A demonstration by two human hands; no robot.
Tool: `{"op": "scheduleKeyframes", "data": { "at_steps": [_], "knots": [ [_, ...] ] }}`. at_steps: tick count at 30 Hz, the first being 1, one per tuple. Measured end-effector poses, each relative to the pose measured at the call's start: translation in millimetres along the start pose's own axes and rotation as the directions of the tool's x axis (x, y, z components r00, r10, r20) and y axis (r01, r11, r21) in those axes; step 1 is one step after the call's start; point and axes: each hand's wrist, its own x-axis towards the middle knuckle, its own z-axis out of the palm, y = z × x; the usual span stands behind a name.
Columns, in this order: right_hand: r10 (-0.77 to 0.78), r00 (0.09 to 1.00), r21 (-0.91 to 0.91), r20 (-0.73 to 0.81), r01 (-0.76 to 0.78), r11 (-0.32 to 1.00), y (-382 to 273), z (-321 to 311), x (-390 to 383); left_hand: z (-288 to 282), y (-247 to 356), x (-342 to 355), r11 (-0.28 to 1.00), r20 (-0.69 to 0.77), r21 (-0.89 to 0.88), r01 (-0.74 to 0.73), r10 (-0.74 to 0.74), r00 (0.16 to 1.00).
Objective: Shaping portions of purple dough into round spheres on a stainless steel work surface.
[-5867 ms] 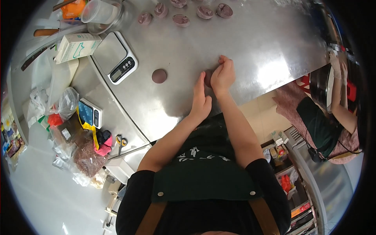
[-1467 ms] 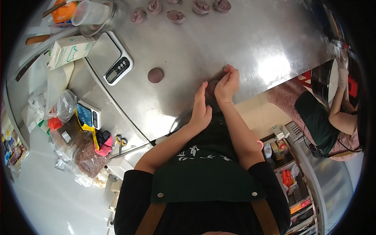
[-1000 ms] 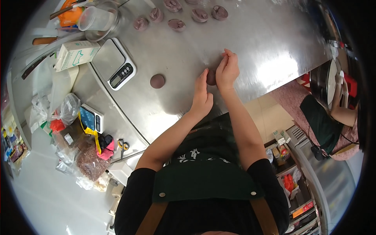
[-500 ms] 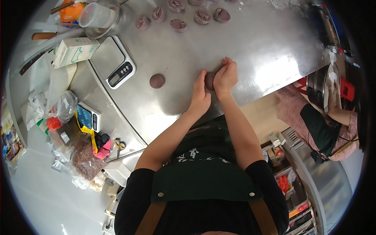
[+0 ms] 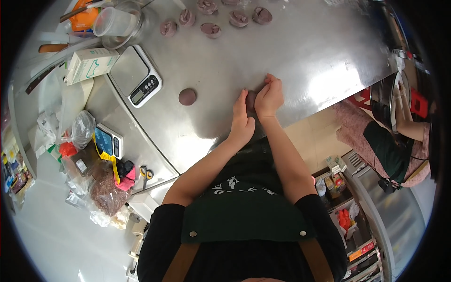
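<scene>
My left hand (image 5: 242,122) has its straight fingers together along the left side of a purple-brown dough ball (image 5: 251,100) on the steel worktop (image 5: 310,51). My right hand (image 5: 270,96) curls around the same ball from the right, partly hiding it. A second smooth, round dough piece (image 5: 187,97) lies a short way left of my hands. Several paler purple pieces (image 5: 211,30) with rough, folded tops sit in a loose group at the far side.
A white scale (image 5: 143,84), carton (image 5: 91,63) and plastic tub (image 5: 112,22) sit at left. Lower left are a small scale (image 5: 108,141), scissors (image 5: 146,174) and bags (image 5: 105,192). At right, a co-worker (image 5: 383,148) in pink works at a round pan (image 5: 383,101).
My cupped hands have shifted back and forth around the ball, most recently slightly toward me, with the ball between them. The co-worker's arms have moved slightly. The other dough pieces stay in place.
</scene>
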Motion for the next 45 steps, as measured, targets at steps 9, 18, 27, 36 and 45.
{"op": "scheduleKeyframes", "data": {
  "at_steps": [9,18,27,36,45],
  "knots": [
    [0.05,0.998,0.103,-0.025,-0.047,0.994,-7.5,-10.1,-6.8,8.2,8.1,-25.6,0.997,0.035,0.055,-0.054,0.053,0.998],
    [0.0,1.0,0.059,0.021,-0.001,0.998,6.5,-10.4,-8.8,5.2,-0.5,-19.7,0.999,0.077,0.047,-0.01,0.007,0.997],
    [0.05,0.997,0.107,-0.056,-0.043,0.993,14.4,-21.2,-21.3,6.3,-3.0,-33.0,0.999,0.107,0.04,-0.013,0.009,0.994],
    [-0.056,0.993,0.311,-0.105,0.087,0.946,-14.5,-13.0,16.5,6.0,4.5,-9.4,0.996,0.039,0.025,-0.088,0.087,0.995],
    [0.084,0.996,0.302,-0.025,-0.073,0.951,-17.4,-7.8,10.6,10.1,-5.6,-24.3,0.996,0.006,0.044,-0.078,0.078,0.997]
  ]
}}
